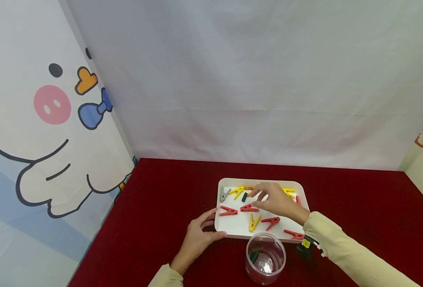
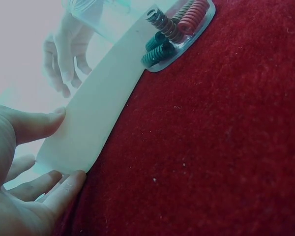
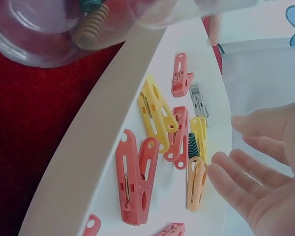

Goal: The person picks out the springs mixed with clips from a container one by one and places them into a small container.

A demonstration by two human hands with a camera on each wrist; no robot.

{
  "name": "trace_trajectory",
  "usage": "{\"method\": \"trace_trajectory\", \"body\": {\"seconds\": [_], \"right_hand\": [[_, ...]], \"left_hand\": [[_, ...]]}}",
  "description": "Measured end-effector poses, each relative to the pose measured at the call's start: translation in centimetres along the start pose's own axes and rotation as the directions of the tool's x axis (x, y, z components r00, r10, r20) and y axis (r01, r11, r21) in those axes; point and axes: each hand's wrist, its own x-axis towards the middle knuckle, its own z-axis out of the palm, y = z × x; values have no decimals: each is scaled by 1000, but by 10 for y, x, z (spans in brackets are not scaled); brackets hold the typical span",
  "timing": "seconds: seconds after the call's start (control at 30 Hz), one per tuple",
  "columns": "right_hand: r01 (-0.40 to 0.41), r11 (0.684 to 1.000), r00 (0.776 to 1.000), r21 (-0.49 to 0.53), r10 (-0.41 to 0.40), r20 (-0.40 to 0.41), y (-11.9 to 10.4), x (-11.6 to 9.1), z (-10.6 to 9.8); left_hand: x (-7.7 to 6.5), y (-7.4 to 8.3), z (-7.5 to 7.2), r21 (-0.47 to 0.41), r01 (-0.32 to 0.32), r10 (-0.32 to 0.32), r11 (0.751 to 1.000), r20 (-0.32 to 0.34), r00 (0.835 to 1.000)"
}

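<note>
My left hand (image 1: 198,235) holds the front left corner of a white tray (image 1: 238,230), its thumb at the front wall and its fingers at the left side. Over the tray, my right hand (image 1: 274,199) has its fingers spread and loosely bent with nothing between them. Close to its fingertips lie a dark green spring (image 3: 192,146) and an orange clothespin (image 3: 195,184). Red clothespins (image 1: 228,211), yellow clothespins (image 1: 254,222) and a grey clothespin (image 1: 224,194) are scattered in the tray.
A clear round jar (image 1: 282,255) stands at the tray's front side. Several springs (image 2: 160,55), green, brown and red, lie in its bottom. Dark red cloth (image 1: 175,191) covers the table, with a pale curtain (image 1: 254,99) behind it.
</note>
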Motion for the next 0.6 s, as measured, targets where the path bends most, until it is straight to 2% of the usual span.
{"method": "trace_trajectory", "body": {"seconds": [0.43, 0.6], "right_hand": [[-65, 998, 996, -9, 65, 65, 7, 12, 4], [-56, 998, 994, -1, 56, 96, 9, 16, 6]], "left_hand": [[2, -5, 0, 13, 24, -24, 1000, 8, 1000], [2, -5, 0, 23, 18, -18, 1000, 7, 1000]]}}
